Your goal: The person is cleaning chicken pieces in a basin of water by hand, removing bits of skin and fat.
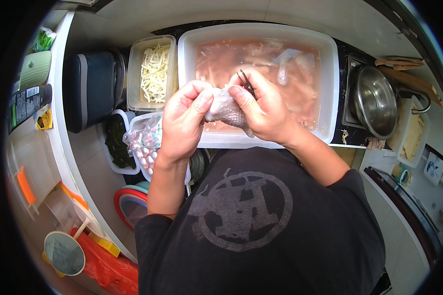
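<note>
Between my two hands is a pale grey, bumpy piece of meat [227,105] that looks like poultry skin. My left hand [184,118] pinches its left end with thumb and fingers. On the other side, my right hand [267,114] grips its right end, the thumb on top. Dark metal tweezers [247,84] also lie in the right hand, their tips pointing up and away from the meat. Both hands are over a large white plastic tub [328,84]. Cloudy pinkish water [240,48] fills much of it, with pale pieces under the surface, too blurred to name.
Left of the tub stands a clear container [133,83] of pale strips [155,73]. Nearer are a tub of dark green leaves or seaweed [116,143] and a bag of pink-and-white balls [146,156]. A steel basin [376,103] sits at the sink, right. White shelving [64,110] borders the left.
</note>
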